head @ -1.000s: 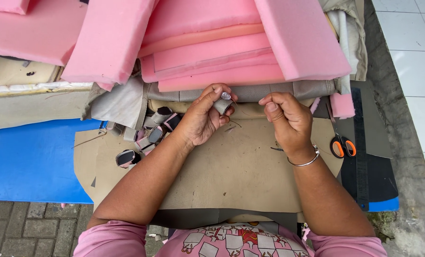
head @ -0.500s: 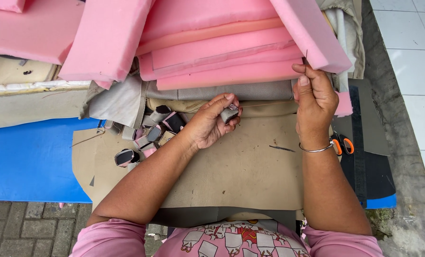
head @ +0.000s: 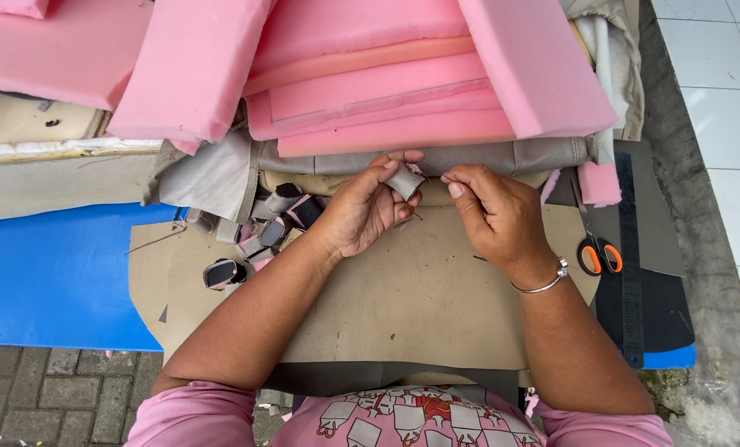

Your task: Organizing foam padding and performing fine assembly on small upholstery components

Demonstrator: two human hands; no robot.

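Observation:
My left hand (head: 366, 211) holds a small grey folded fabric piece (head: 404, 181) between thumb and fingers, above a tan sheet (head: 403, 306) spread on the table. My right hand (head: 494, 211) sits just right of the piece, its thumb and forefinger pinched together at the piece's edge, apparently on a thin thread or needle too small to make out. A silver bracelet (head: 544, 284) circles the right wrist.
Pink foam slabs (head: 370, 74) are stacked at the back. Several small grey and black fabric pieces (head: 258, 236) lie left of my hands. Orange-handled scissors (head: 597, 248) and a dark ruler (head: 631, 273) rest at the right. A blue sheet (head: 55, 273) covers the left.
My right hand, raised up and to the right half a second ago, has come back down to the small fabric piece. My left hand kept holding the piece in about the same place.

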